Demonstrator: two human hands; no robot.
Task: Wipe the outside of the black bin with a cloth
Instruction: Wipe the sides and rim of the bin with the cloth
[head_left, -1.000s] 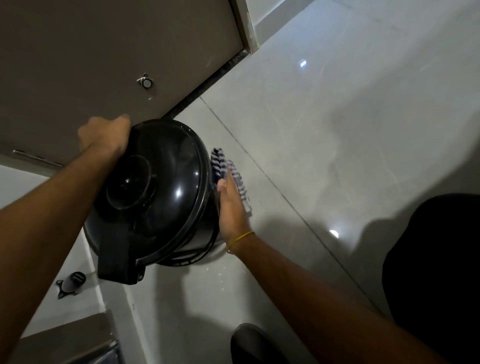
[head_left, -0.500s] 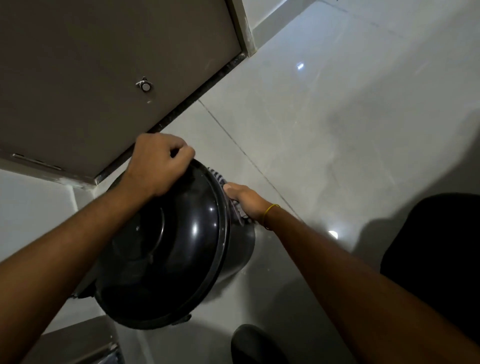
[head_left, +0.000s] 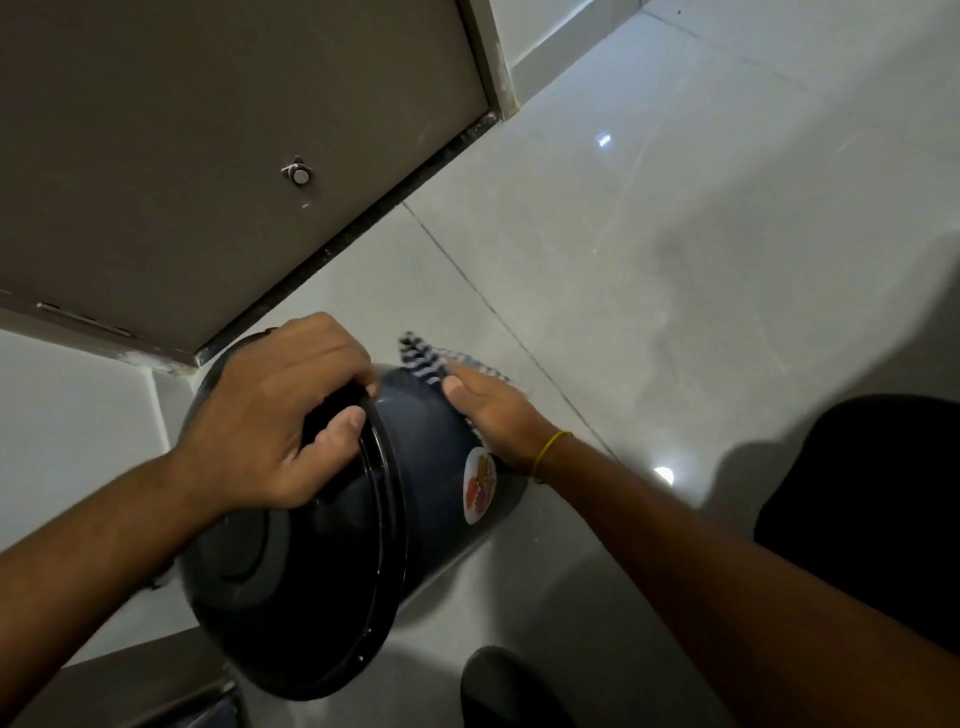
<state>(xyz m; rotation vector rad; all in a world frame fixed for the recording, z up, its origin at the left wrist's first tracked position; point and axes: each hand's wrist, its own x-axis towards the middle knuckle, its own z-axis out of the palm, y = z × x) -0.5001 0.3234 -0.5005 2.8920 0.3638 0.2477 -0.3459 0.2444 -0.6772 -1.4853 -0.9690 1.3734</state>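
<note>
The black bin (head_left: 415, 457) lies tilted toward me on the pale floor, its lid (head_left: 291, 597) facing the camera and a round sticker (head_left: 479, 483) on its side wall. My left hand (head_left: 270, 421) grips the top rim of the lid with curled fingers. My right hand (head_left: 493, 410), a yellow band on its wrist, presses a blue-and-white striped cloth (head_left: 423, 358) flat against the far upper side of the bin. Most of the cloth is hidden under that hand.
A brown door (head_left: 208, 130) with a small metal stopper (head_left: 297, 172) stands behind the bin, close to its far edge. Glossy floor tiles (head_left: 675, 260) spread to the right. My dark-clothed knee (head_left: 872, 509) and a dark foot (head_left: 509, 691) are at the lower right.
The bin has tipped further toward me, showing its side and sticker. My left hand shifted from the far rim to the top edge of the lid. My right hand slid the cloth up the side.
</note>
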